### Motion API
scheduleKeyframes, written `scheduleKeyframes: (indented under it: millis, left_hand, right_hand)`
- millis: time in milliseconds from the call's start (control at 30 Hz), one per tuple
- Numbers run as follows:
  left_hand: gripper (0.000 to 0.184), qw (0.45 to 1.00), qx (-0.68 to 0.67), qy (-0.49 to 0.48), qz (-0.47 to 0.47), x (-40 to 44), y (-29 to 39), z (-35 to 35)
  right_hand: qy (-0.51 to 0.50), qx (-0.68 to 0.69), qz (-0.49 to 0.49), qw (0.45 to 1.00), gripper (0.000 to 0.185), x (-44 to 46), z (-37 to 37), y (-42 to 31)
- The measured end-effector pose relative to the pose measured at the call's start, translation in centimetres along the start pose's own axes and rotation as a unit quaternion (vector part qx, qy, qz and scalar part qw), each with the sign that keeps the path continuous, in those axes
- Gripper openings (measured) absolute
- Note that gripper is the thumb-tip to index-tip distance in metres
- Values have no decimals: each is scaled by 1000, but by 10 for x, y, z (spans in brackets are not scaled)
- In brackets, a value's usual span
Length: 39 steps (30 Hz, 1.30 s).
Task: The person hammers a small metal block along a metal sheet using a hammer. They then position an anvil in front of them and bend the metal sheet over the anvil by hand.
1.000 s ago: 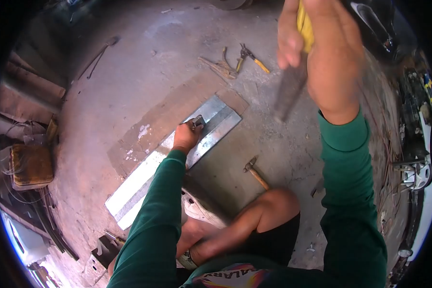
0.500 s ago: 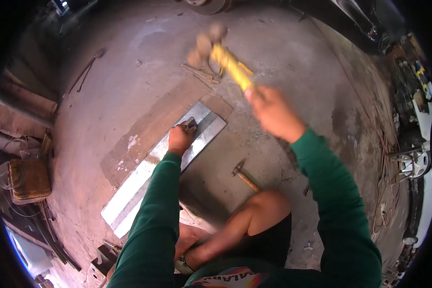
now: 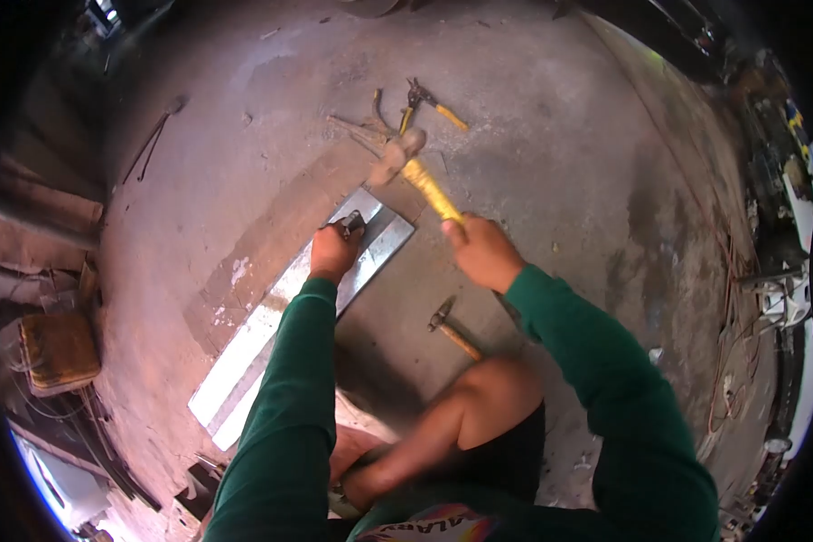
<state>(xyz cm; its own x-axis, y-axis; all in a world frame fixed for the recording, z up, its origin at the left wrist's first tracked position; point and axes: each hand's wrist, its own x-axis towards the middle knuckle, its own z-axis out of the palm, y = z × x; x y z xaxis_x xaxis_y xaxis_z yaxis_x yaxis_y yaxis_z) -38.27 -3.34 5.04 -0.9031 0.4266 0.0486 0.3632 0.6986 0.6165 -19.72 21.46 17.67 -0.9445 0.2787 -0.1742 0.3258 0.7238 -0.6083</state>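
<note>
My right hand [image 3: 488, 255] is wrapped around the yellow handle of a hammer [image 3: 432, 191]. The hammer's blurred head is in the air, up and to the right of the sheet's far end. A long, shiny metal sheet [image 3: 253, 352] with a grooved strip along its length lies slantwise on the floor. Close to its far end, my left hand [image 3: 336, 249] grips a small dark metal piece [image 3: 353, 219] against the sheet. The fingers hide most of that piece, so its kind is unclear.
A second hammer [image 3: 456, 331] with a wooden handle lies by my bent knee. Yellow-handled pliers [image 3: 417, 95] and other tools lie beyond the sheet. A brown container [image 3: 60, 352] stands at the left; cables [image 3: 727, 361] and parts line the right.
The hammer in my right hand has swung down and toward the sheet. My left hand stays on the sheet with the small metal piece. The view has shifted slightly.
</note>
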Motion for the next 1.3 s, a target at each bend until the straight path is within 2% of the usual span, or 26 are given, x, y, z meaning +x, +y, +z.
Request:
scheduleKeyframes:
  millis: [67,100,167,233,333,400,433,500,533,567,633,767,933,1000,1067,1133,1200,1233,1300]
  left_hand:
    - [51,999,32,-15,-16,-8,3,0]
    - [52,1000,21,-11,-14,-2,5,6]
    - [52,1000,-2,-2,-27,13,13,12]
    - [51,1000,10,6,-20,24,20,22]
    - [49,999,10,-1,-34,33,32,26]
    - [48,1000,21,4,-8,35,30,27]
    - [48,1000,17,-3,-21,34,32,26]
    - [48,999,34,-17,-33,36,36,21]
    - [48,997,53,-39,-44,36,39,19]
    - [48,996,54,-53,-40,35,42,17]
    - [46,997,64,-29,-30,35,41,16]
    - [44,998,59,-17,0,-7,17,-22]
    - [49,992,97,-37,-65,-114,-45,-128]
    - [50,991,59,-64,-104,-176,-72,-177]
    - [53,984,49,-52,-166,-244,-88,-209]
    - [52,965,90,-163,-185,-296,-108,-230]
    - [37,976,0,-109,-187,-349,-115,-230]
    - [36,968,117,-121,-187,-367,-117,-228]
    - [45,970,20,-123,-208,-385,-135,-223]
  right_hand:
    - [111,-6,-7,994,45,-8,-36,-1]
    - [118,-7,-1,993,45,-15,-57,-11]
    - [92,86,2,992,44,-20,-103,-46]
    - [171,101,-111,974,44,-14,-135,-68]
    - [231,146,-162,948,42,-12,-163,-120]
    - [321,196,-305,875,41,-4,-158,-137]
    - [336,180,-282,880,39,2,-134,-124]
    - [300,96,-285,905,38,13,-59,-65]
    - [135,7,-127,983,41,9,-29,-34]
    - [-17,-86,-23,996,46,14,-9,-9]
    - [14,-27,54,998,49,5,-23,-12]
    - [58,-100,103,988,40,-71,-69,14]
    - [6,-236,143,961,36,-171,-34,96]
    - [9,-233,151,961,39,-197,-12,122]
    - [17,-231,156,960,43,-208,1,122]
    - [-15,-229,221,948,37,-212,3,112]
    - [-10,-226,232,946,37,-210,9,104]
    - [-10,-220,253,942,38,-208,14,103]
    - [-7,-217,240,946,39,-201,30,117]
